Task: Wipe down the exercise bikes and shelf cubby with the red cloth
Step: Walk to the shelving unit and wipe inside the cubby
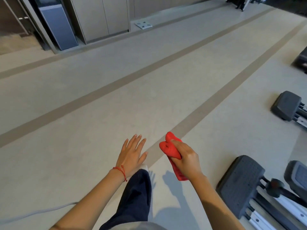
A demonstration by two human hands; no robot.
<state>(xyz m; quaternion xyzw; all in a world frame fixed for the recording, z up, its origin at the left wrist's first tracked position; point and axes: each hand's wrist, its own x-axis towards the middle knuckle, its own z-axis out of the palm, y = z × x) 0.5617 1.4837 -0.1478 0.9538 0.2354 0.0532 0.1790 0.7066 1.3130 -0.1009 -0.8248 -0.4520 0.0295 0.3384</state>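
right hand (186,159) gripping red cloth (169,147), floor (83,105)

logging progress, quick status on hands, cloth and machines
Left hand open, empty. Right hand shut on red cloth. Not wiping: cloth in the air over floor, exercise machine bases off to the right. Nothing in the way.

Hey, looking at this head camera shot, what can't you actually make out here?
- Exercise machines: cut off by the right edge, only bases show.
- Shelf cubby: not in view.
- Red cloth: its middle is hidden inside the right hand.
- Equipment at the far top: too small to identify.
- Left hand: open, palm side hidden.
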